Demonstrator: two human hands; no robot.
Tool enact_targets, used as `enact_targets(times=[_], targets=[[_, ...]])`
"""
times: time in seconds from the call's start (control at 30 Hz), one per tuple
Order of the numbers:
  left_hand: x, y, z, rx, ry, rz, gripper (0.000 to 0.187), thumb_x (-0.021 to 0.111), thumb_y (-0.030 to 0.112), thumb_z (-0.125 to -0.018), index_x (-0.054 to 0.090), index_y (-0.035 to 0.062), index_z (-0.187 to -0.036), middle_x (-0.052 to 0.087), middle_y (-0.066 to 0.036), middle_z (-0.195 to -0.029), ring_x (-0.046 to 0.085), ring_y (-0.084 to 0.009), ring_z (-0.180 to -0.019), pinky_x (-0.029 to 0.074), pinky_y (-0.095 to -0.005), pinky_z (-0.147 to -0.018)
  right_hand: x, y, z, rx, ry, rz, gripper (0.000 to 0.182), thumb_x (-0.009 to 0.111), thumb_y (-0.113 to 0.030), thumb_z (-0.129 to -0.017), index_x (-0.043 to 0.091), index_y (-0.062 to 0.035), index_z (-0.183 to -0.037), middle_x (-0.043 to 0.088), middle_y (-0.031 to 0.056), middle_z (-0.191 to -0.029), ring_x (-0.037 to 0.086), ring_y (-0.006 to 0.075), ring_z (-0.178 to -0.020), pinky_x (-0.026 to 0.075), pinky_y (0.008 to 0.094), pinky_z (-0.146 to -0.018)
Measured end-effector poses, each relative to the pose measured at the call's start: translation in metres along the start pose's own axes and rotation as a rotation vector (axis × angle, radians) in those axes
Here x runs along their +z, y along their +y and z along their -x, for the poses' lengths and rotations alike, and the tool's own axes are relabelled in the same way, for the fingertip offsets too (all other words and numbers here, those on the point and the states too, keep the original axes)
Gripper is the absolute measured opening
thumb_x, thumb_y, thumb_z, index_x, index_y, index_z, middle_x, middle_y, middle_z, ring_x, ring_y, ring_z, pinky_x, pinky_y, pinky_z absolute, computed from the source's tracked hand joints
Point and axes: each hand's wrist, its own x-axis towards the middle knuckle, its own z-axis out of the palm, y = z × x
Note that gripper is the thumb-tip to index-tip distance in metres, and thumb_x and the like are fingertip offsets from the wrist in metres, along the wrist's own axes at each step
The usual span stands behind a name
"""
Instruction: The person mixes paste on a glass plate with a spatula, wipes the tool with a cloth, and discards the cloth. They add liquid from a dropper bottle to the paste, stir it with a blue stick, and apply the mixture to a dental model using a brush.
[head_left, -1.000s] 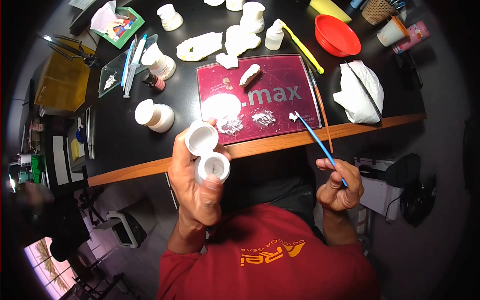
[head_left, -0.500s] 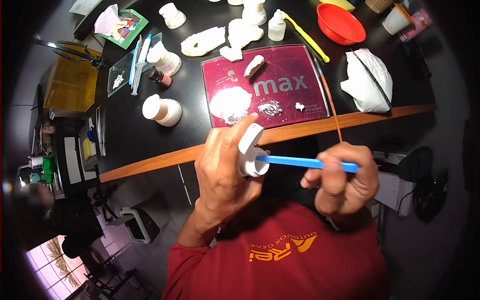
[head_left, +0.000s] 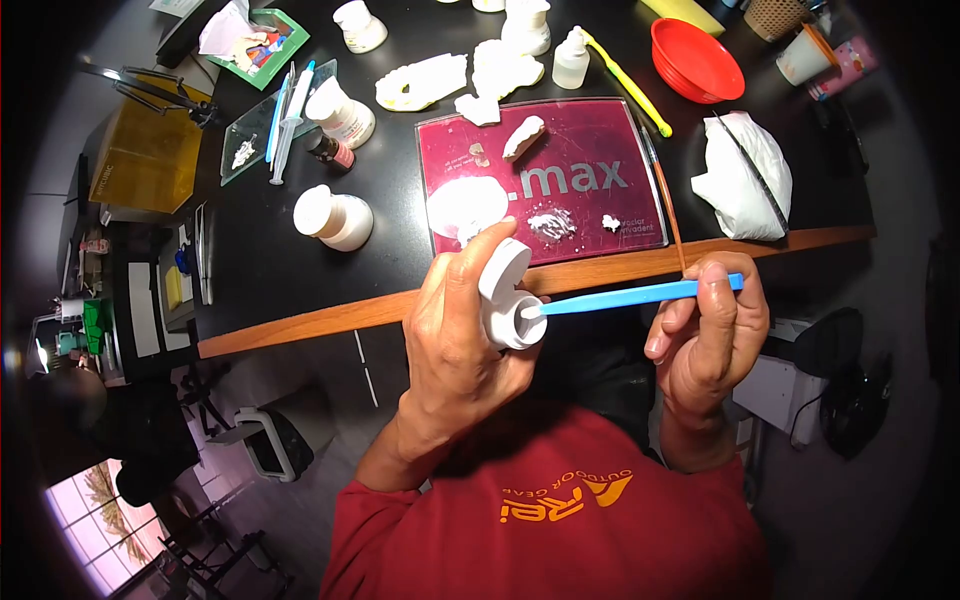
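My left hand (head_left: pixel 450 320) is wrapped round a small white plastic bottle (head_left: pixel 500 325), its lid (head_left: pixel 506 268) standing up beside the thumb. The bottle's mouth is tilted to the right. My right hand (head_left: pixel 712 330) pinches a blue plastic spatula (head_left: pixel 630 296) near its far end. The spatula's tip reaches into the bottle's mouth; what is inside cannot be made out. Just beyond, on the table, lies a dark red board (head_left: pixel 590 140) with "max" printed on it. White powder (head_left: pixel 552 224) is spread on it, along with a pale lump (head_left: pixel 523 138).
A thin brown brush (head_left: pixel 663 190) lies along the board's right edge. White bottles (head_left: pixel 333 218) stand at the left, near syringes (head_left: pixel 292 120). Plaster pieces (head_left: pixel 425 82), a dropper bottle (head_left: pixel 571 60), a red bowl (head_left: pixel 697 62) and a white cloth (head_left: pixel 740 180) are further out.
My right hand has moved up and to the right, and the spatula now slopes up toward that hand. The bottle stays in my left hand. The whole view has shifted slightly.
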Motion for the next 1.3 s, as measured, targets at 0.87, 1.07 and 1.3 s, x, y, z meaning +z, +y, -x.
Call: enact_targets(times=[0.87,1.07,1.3], targets=[[-0.040,-0.011,-0.016,-0.039,0.281,0.649,0.037,0.073,0.024,-0.097,0.058,-0.0030,-0.117,0.063,-0.014,-0.087,0.063,-0.0177,-0.074,0.054,-0.0327,-0.067,-0.063,0.055,0.006,-0.755,-0.055,0.487,0.017,0.055,-0.012,-0.110,0.056,0.0025,-0.119,0.069,0.0162,-0.088,0.069,0.0189,-0.071,0.061,0.0272,-0.062],[-0.085,-0.010,-0.091,-0.061,0.242,0.374,0.046,0.062,0.019,-0.095,0.053,-0.0055,-0.132,0.063,-0.013,-0.111,0.065,-0.0172,-0.094,0.056,-0.0344,-0.079,-0.068,0.052,0.007,-0.779,-0.020,0.507,0.018,0.057,-0.014,-0.110,0.059,0.0020,-0.118,0.069,0.0150,-0.086,0.067,0.0179,-0.069,0.058,0.0253,-0.056],[-0.093,-0.053,-0.206,0.150,-0.089,-0.267,0.041,0.082,0.019,-0.091,0.069,0.0024,-0.127,0.077,-0.013,-0.112,0.075,-0.0198,-0.100,0.059,-0.0339,-0.090,-0.076,0.054,0.015,-0.742,-0.017,0.516,0.018,0.059,-0.012,-0.108,0.061,0.0020,-0.119,0.068,0.0148,-0.085,0.071,0.0187,-0.069,0.057,0.0240,-0.052]])
